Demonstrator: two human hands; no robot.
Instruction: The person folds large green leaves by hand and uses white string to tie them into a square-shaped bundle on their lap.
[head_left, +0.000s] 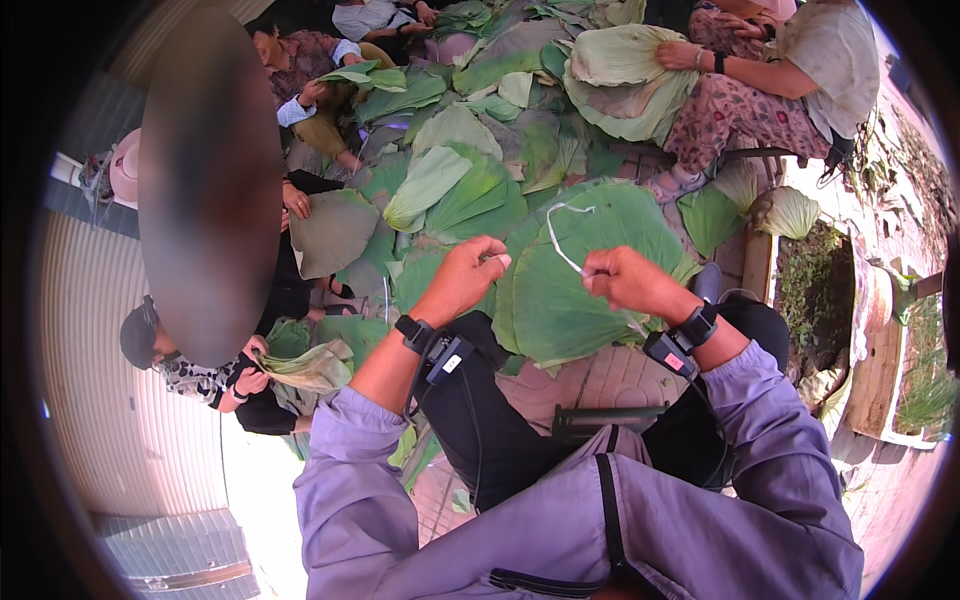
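My right hand (626, 279) grips a thin white cord (556, 241). One end of the cord curls up beyond the fist, and a pale tail hangs below it. Under that hand lies a stack of large green lotus leaves (592, 315), on the ground between my knees. My left hand (469, 271) is raised at the stack's left edge, its thumb and forefinger slightly apart, with nothing visible between them. The undersides of the fingers are hidden on both hands.
Loose lotus leaves (480, 187) cover the ground ahead. Seated people with leaves in their hands (679, 56) are at both sides and the far end. A planter with a wooden edge (814, 292) stands at right. Brick paving (592, 382) shows between my legs.
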